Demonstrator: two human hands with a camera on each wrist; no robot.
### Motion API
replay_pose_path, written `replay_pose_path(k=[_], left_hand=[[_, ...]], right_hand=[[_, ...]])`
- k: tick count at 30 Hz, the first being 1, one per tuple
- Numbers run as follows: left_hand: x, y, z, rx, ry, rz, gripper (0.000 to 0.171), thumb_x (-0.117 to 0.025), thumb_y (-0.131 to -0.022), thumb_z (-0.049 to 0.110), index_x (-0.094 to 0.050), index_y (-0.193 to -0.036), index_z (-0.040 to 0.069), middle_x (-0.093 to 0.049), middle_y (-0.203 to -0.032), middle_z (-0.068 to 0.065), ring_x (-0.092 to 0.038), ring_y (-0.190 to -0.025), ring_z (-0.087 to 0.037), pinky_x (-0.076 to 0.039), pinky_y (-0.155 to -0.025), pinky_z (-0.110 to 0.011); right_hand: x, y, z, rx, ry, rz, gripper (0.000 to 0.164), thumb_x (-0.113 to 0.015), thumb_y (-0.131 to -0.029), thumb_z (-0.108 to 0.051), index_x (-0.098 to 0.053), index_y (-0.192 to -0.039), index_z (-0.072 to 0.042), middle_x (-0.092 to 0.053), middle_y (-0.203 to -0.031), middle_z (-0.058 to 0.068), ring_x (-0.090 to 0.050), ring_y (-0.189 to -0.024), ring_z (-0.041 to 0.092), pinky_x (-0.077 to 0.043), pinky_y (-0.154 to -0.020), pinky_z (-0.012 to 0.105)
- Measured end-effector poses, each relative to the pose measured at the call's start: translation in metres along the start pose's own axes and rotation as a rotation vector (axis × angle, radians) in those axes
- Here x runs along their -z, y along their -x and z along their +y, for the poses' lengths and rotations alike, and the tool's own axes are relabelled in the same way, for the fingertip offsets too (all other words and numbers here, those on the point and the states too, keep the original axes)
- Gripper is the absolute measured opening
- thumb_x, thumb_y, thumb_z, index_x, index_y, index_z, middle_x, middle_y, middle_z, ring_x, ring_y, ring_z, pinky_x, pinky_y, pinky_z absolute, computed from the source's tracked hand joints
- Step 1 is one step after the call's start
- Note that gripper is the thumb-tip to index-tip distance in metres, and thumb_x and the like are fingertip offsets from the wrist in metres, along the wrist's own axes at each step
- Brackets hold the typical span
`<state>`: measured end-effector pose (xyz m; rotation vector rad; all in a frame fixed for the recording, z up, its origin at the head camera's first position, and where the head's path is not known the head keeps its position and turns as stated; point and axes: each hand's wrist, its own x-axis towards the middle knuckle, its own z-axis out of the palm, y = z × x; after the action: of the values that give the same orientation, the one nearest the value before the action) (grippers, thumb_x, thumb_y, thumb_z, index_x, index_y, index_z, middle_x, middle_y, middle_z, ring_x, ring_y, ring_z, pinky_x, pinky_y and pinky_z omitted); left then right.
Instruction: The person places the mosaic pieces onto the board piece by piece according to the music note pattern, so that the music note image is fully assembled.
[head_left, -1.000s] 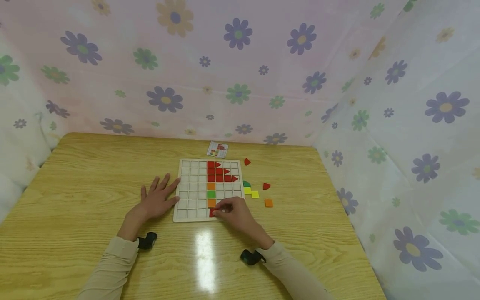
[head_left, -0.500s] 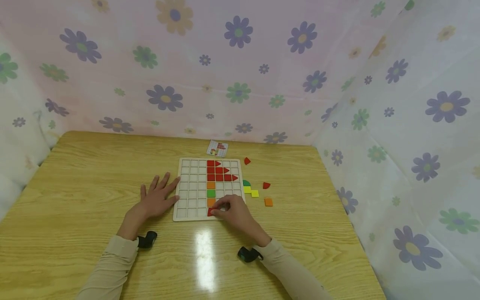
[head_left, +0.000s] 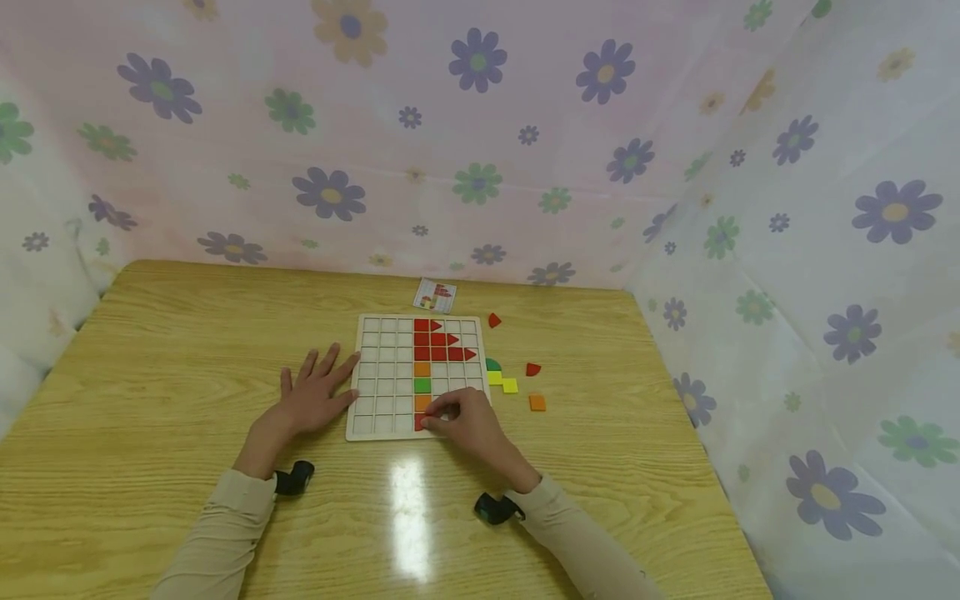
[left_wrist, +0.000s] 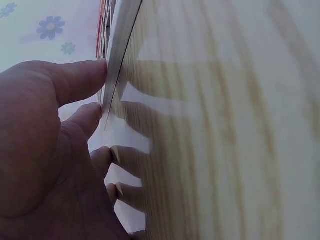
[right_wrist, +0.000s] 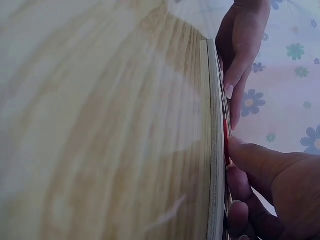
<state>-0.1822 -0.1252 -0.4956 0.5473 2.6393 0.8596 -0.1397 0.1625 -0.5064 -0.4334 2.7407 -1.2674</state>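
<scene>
The wooden grid board (head_left: 378,439) lies flat on the table. My right hand (head_left: 474,427) pinches a red tile (head_left: 419,422) at the bottom cell of the coloured column, thumb against it; in the right wrist view the red tile (right_wrist: 225,137) shows under the thumb tip. Above it in that column are an orange square (head_left: 423,403), a green square (head_left: 422,386) and another orange square. Rows of red squares and triangles (head_left: 438,340) fill cells at the top. With fingers spread, my left hand (head_left: 303,406) rests on the table, thumb and forefinger tips at the board's left edge.
To the board's right lie a green rounded piece (head_left: 492,365), yellow squares (head_left: 510,386), an orange square tile (head_left: 537,403) and red quarter-round pieces (head_left: 532,369). A small printed pattern card (head_left: 435,296) is behind the board. Flowered cloth (head_left: 480,183) encloses the table.
My right hand has shifted slightly left with the red tile, which now lines up with the column's bottom cell. The left hand stays at the board's edge.
</scene>
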Motion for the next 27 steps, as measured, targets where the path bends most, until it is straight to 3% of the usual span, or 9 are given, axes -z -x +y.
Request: replay_pose_path(k=[18,24,27], left_hand=[[0.0,0.0,-0.001,0.003,0.01,0.004,0.067,-0.052,-0.107,0.038,-0.027,-0.162,0.009,-0.006,-0.168,-0.026,0.007,-0.151,-0.054,0.012,-0.109,-0.08],[-0.001,0.0,-0.002,0.0,0.01,0.01,0.066,-0.052,-0.107,0.037,-0.027,-0.162,0.009,-0.005,-0.168,-0.026,0.007,-0.151,-0.054,0.013,-0.108,-0.08],[-0.002,0.0,-0.002,-0.002,0.013,0.01,0.066,-0.051,-0.107,0.036,-0.027,-0.162,0.009,-0.005,-0.168,-0.026,0.008,-0.152,-0.054,0.013,-0.108,-0.079]], right_hand=[[-0.003,0.001,0.001,0.001,0.022,-0.013,0.011,-0.085,-0.086,-0.02,-0.082,-0.094,-0.013,-0.076,-0.085,-0.006,-0.055,-0.068,0.003,-0.045,-0.062,0.018],[0.011,0.007,0.008,0.048,-0.055,-0.068,0.012,-0.079,-0.091,-0.018,-0.081,-0.101,-0.011,-0.077,-0.093,-0.004,-0.062,-0.076,0.004,-0.053,-0.069,0.02],[0.022,0.011,0.016,0.063,-0.059,-0.053,0.012,-0.076,-0.093,-0.014,-0.08,-0.103,-0.009,-0.076,-0.096,-0.002,-0.063,-0.079,0.006,-0.053,-0.071,0.021]])
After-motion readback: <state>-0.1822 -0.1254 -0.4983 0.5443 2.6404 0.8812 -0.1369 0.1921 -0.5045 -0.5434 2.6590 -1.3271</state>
